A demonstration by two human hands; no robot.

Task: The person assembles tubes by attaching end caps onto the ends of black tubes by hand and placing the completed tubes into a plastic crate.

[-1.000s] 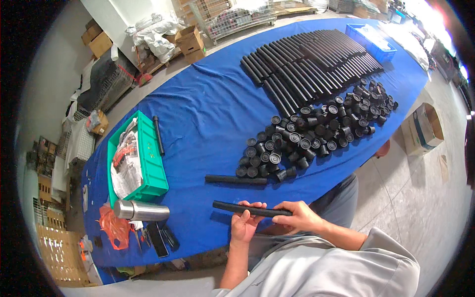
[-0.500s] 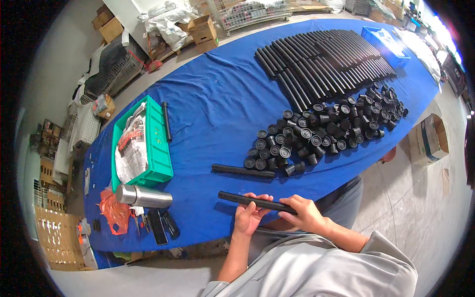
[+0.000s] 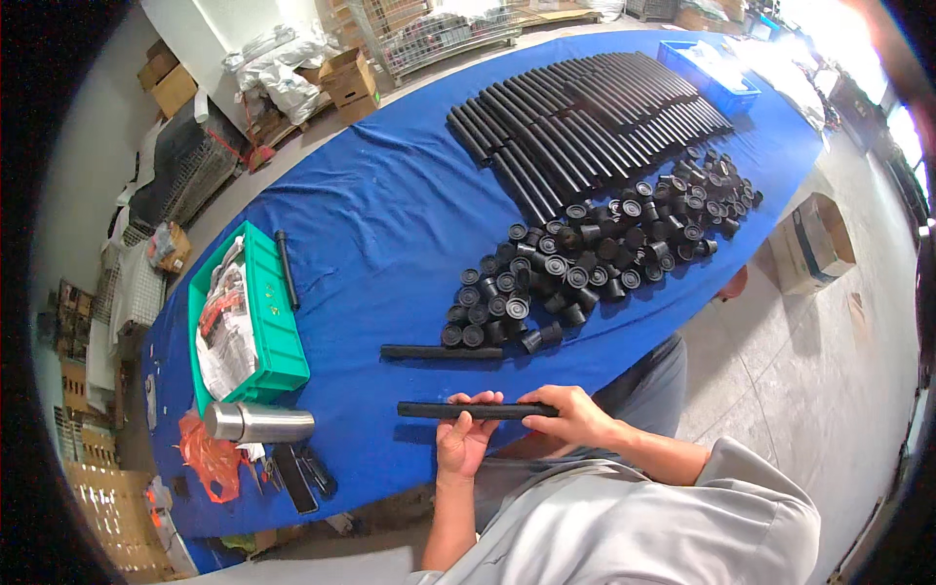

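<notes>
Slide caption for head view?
Left hand and right hand hold a black tube at a blue-covered table, with piled black caps and rows of tubes beyond.

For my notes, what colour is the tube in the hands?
The tube is black, best seen in the head view.

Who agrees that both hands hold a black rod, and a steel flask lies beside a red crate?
The head view shows a green crate, not red. The left hand and right hand hold a black rod; a steel flask lies beside the crate.
</notes>
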